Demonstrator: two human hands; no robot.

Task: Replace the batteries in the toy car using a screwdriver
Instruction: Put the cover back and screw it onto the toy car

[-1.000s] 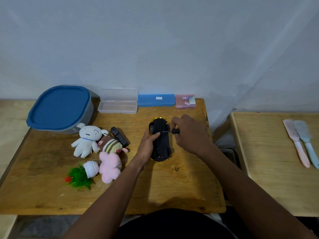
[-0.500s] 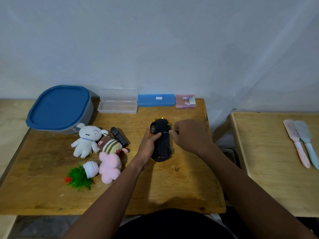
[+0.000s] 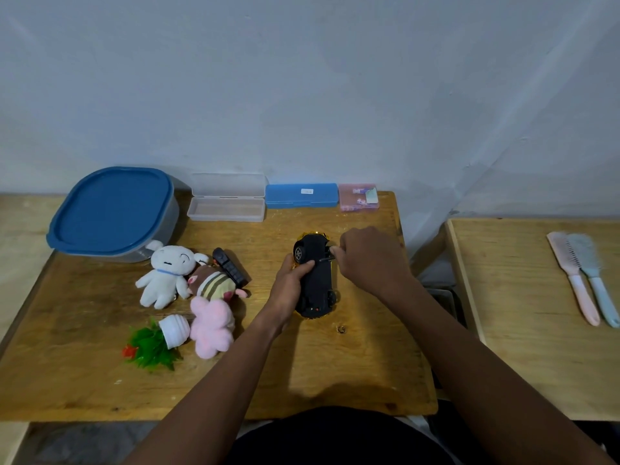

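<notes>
1. The toy car [image 3: 318,283], gold-bodied with its black plastic underside turned up, is held on the wooden table [image 3: 302,380], gripped along its side by the left hand [image 3: 289,288].
2. A thin dark-shafted screwdriver [image 3: 326,259] is pinched in the right hand [image 3: 369,260], its tip set against the underside; the battery-cover screw is judged to be in work.
3. Steady downward pressure while turning is called for next.

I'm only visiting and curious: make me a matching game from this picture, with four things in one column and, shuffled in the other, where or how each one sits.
Things:
1. toy car
2. screwdriver
3. pink hairbrush
4. toy potted plant

Places or states:
A. tipped on its side on the wooden table
B. lying on the side table at the right
C. gripped by the right hand
D. upside down, gripped by the left hand

Pairs: 1-D, 2-C, 3-B, 4-A.
</notes>
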